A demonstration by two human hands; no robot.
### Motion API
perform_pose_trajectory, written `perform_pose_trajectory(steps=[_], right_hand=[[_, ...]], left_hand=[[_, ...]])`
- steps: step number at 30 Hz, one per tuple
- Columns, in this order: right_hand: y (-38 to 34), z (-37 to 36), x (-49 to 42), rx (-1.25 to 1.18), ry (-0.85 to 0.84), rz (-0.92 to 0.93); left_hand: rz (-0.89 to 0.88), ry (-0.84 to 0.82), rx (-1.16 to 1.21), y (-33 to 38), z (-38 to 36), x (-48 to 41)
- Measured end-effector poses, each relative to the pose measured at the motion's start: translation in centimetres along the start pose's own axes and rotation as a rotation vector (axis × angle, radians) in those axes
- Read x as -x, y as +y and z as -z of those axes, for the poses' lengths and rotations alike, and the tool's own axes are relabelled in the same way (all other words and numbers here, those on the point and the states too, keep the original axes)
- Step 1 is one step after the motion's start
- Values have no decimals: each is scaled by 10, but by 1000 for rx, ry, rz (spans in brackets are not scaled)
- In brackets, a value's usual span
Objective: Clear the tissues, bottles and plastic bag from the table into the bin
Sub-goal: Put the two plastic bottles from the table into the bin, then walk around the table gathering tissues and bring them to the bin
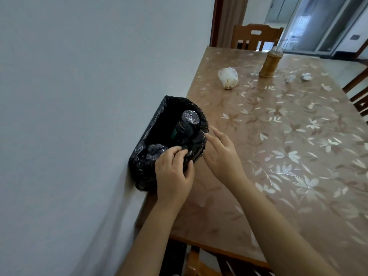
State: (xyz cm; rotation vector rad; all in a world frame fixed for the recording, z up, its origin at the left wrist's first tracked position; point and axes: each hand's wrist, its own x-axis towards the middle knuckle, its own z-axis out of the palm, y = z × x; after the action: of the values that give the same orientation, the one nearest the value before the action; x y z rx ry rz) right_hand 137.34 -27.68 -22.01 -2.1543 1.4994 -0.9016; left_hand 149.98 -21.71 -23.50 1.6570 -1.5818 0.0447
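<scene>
The bin (139,168), wrapped in a black liner (159,108), sits at the left edge of the table (278,176), tight against the wall (79,96). Inside it, 1 clear bottle (189,121) stands on end beside a crumpled clear lump (156,151). The left hand (174,174) grips the near rim, with its fingers curled over the liner and the thumb outside. The right hand (219,154) is just beside the rim on the table side, its fingers straight, slightly apart and holding nothing.

The step looks like settling the liner so the mouth stays wide. It would go best with the left hand keeping the rim pinned while the right pulls the slack outward, then reaches for what is left. Still on the table, toward the far left corner, is the white plastic bag (228,77). Right of it, near the far edge, stands a bottle of brown liquid (270,63). Past that lie 2 tissues, 1 (289,78) close to the bottle and 1 (306,76) further right. The upright bottle in the bin takes up room, so tipping it flat would help.

Whether the right fingertips touch the liner cannot be told. The bin's base, its depth and the brown bottle's cap are not clear, and the lump may be a 2nd bottle.
</scene>
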Motion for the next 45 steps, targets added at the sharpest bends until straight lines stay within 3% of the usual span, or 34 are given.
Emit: perform_pose_trajectory(steps=[9,13,22,34,45], right_hand=[[34,62,82,163,40,-53],[68,118,126,184,132,-163],[143,234,250,356,249,-313],[233,348,380,431,439,-573],[336,444,388,480,480,-694]], left_hand=[[-240,-172,-11,67,-10,30],[-240,-297,65,125,-35,53],[-422,-511,141,279,-89,134],[-647,-641,241,439,-152,217],[-719,-690,415,571,-254,225]])
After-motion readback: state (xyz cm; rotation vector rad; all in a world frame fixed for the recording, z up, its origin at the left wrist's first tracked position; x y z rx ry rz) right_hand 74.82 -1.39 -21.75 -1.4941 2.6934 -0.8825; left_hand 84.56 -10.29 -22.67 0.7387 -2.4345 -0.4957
